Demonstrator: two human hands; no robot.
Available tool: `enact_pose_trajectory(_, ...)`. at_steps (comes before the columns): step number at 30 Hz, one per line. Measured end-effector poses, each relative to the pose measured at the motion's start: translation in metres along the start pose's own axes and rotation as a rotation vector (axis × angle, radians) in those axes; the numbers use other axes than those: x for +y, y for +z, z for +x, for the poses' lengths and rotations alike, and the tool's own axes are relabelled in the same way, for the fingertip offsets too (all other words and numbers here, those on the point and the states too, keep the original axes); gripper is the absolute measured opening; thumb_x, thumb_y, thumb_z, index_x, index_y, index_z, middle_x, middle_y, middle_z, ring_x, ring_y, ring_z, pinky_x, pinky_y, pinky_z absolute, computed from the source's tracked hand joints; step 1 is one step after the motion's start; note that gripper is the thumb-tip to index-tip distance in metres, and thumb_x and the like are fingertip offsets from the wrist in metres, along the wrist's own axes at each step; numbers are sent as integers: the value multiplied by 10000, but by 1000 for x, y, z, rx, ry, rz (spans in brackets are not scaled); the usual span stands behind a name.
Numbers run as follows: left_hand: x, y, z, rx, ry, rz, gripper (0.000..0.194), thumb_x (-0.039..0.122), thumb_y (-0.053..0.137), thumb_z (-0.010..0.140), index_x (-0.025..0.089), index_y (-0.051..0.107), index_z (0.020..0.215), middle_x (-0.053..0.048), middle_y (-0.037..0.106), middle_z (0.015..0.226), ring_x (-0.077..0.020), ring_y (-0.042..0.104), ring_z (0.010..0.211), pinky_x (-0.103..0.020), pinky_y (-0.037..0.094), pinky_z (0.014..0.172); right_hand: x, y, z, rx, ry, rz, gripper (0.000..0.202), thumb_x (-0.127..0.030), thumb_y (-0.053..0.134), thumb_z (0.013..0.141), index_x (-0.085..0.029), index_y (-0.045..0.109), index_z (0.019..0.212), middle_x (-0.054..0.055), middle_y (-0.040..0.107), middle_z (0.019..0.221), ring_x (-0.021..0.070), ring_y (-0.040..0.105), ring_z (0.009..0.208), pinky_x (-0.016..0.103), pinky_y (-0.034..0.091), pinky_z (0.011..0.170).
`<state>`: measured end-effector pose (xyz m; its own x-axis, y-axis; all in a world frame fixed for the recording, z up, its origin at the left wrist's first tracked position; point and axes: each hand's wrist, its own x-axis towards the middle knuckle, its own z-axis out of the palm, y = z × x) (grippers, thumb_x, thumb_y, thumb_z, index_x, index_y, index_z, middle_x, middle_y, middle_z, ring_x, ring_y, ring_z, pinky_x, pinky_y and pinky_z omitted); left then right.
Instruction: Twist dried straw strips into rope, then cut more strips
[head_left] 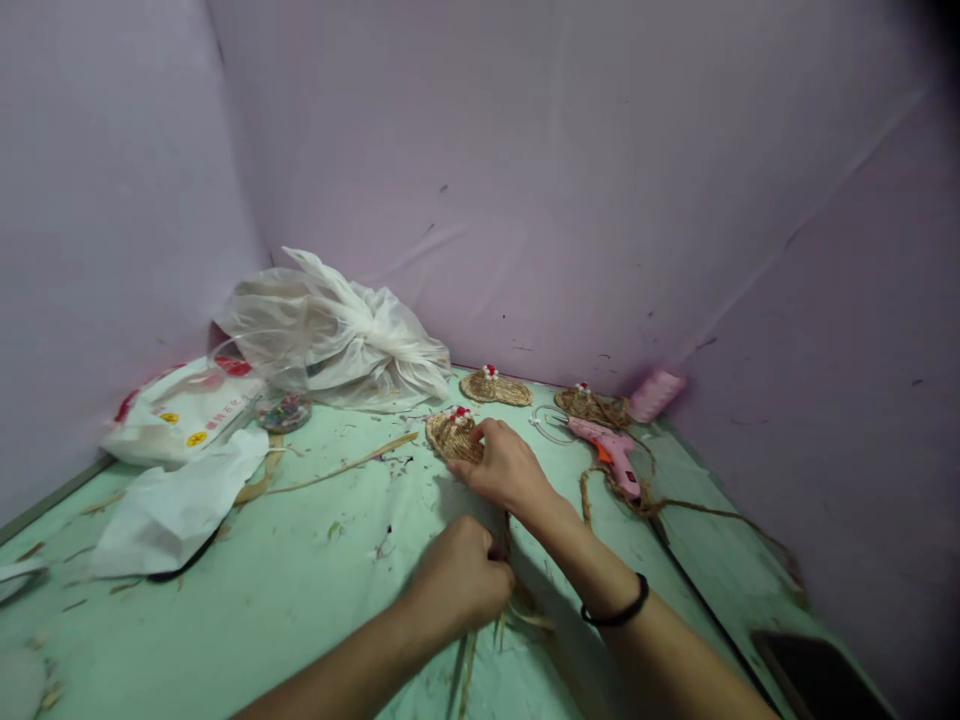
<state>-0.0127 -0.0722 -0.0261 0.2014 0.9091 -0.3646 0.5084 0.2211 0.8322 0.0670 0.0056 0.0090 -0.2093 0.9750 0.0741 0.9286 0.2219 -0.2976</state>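
My right hand [506, 462], with a black band on the wrist, pinches the near right edge of a small woven straw sole [450, 440] trimmed with red and white beads. Closer to me, my left hand [466, 572] is closed in a fist around a thin straw cord [508, 528], most of it hidden by the fingers. Loose straw strands [529, 615] hang or lie below that fist. Two similar beaded straw pieces lie near the back wall: one sole [496, 388] straight ahead and another [592, 405] further right.
Right of my hands lies a pink glue gun [611, 450] beside brown braided cord [675, 503] and a pink spool [656, 395]. A knotted white plastic bag [360, 345], a bead container [283, 410] and a white packet [180, 415] are at left. A dark phone-like object [817, 675] lies near right.
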Motion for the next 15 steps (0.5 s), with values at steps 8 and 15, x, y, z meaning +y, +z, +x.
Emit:
enact_pose_trajectory(8,1,0,-1,38,10,43,104,113,481,547,138,568,496,14,403,416,-106,380,464,-224,219,452,-3,19,6,70,39,-87,394,-427,569,627,-113,568,864,145,590,871,260,531,831,312,360,707)
enact_pose_trajectory(15,-4,3,2,39,21,59,98,123,480,547,134,574,518,9,416,434,-102,374,460,-223,207,450,-4,18,7,80,39,-112,279,-352,534,633,-161,583,829,98,609,821,230,546,758,284,339,601)
